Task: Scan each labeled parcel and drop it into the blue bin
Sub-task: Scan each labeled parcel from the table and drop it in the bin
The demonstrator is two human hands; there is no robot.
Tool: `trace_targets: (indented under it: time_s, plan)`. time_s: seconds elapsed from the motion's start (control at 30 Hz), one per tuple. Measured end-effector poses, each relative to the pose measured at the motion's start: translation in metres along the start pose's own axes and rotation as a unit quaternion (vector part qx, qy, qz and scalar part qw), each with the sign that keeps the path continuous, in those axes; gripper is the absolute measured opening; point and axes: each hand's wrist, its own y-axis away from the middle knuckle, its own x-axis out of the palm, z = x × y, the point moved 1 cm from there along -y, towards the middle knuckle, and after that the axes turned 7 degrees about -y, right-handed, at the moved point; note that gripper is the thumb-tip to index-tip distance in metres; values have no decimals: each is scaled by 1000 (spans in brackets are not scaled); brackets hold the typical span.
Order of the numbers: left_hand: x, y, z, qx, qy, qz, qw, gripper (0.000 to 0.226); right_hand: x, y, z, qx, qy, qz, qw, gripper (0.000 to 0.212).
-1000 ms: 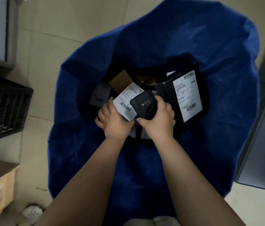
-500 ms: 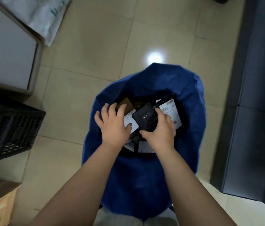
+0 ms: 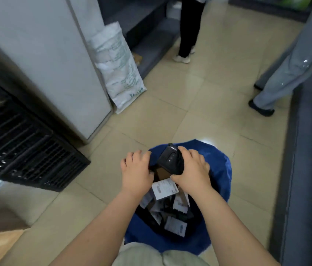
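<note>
The blue bin [image 3: 218, 169] now sits lower, at bottom centre, and the left hand [image 3: 136, 173] has come away loosely curled and empty, while the right hand [image 3: 191, 173] grips the one scanner [image 3: 171, 160] ready above some five labeled parcels [image 3: 163, 189] dropped inside.

Blue bin [image 3: 220, 169], black scanner [image 3: 170, 160]
</note>
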Motion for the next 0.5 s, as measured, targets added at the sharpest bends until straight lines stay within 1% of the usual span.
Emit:
trace_targets:
  time_s: [0.07, 0.13, 0.2, 0.27, 0.33, 0.43, 0.5]
  plan:
    - [-16, 27, 7, -45, -2, -6, 999, 67, -5, 14, 13, -46, -2, 10, 999, 87]
    - [-26, 57, 20, -108, 6, -18, 994, 68, -5, 28, 27, -102, -1, 24, 994, 82]
    - [-36, 91, 35, -184, 14, -35, 982, 69, -2, 44, 44, -163, 1, 49, 985, 77]
    - [-45, 129, 51, -257, 21, -52, 965, 70, 5, 63, 61, -218, 8, 79, 973, 77]
    - [-55, 170, 68, -334, 33, -69, 939, 70, 15, 85, 82, -270, 18, 109, 956, 78]
    - [-74, 234, 93, -445, 52, -105, 888, 70, 38, 122, 115, -349, 23, 150, 925, 76]
    - [-87, 280, 106, -507, 51, -126, 851, 68, 57, 150, 137, -398, 34, 179, 899, 82]
